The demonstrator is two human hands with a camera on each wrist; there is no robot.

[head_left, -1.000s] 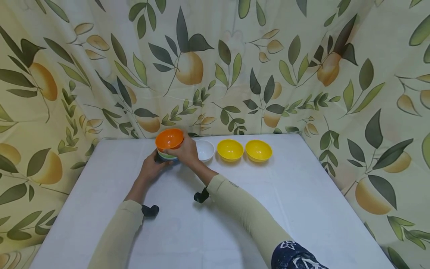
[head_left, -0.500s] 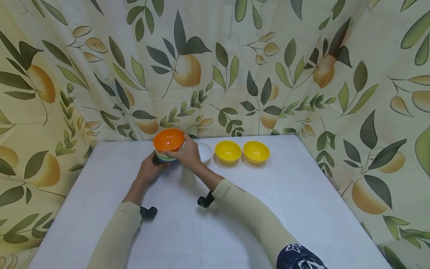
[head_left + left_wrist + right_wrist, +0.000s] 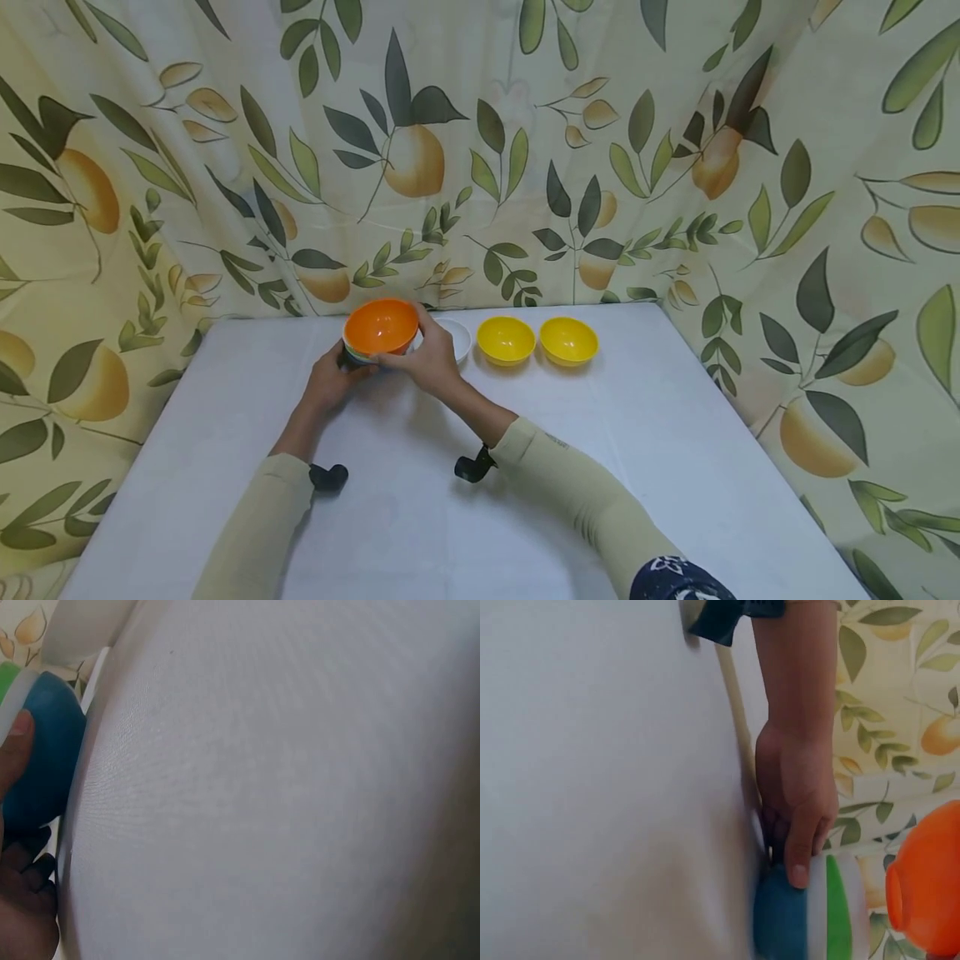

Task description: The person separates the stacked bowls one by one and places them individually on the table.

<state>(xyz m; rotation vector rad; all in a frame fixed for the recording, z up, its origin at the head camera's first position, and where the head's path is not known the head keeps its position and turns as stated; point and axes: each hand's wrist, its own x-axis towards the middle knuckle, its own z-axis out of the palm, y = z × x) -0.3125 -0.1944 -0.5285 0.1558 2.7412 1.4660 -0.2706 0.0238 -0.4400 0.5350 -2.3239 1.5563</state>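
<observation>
At the table's far left, my left hand (image 3: 324, 385) grips a stack of nested bowls from the side. The stack has a blue bowl (image 3: 780, 922) at the bottom, then white and a green bowl (image 3: 838, 911). In the left wrist view, the thumb lies along the blue bowl's outer wall with other fingers curled near its base. My right hand (image 3: 433, 358) holds an orange bowl (image 3: 381, 327) by its side, thumb in front, close over the stack. The right wrist view shows the orange bowl's foot slightly apart from the stack's top; the right hand's fingers are hidden there.
A white bowl (image 3: 461, 340) stands partly behind my right hand. To its right are two yellow bowls, one nearer (image 3: 506, 342) and one farther along (image 3: 568, 342). A white cloth covers the table (image 3: 420, 517), and a fruit-patterned curtain (image 3: 480, 150) hangs directly behind.
My right hand has brought the orange bowl lower over the stack, hiding more of it in the head view. The left hand keeps its grip; the other bowls stay put.
</observation>
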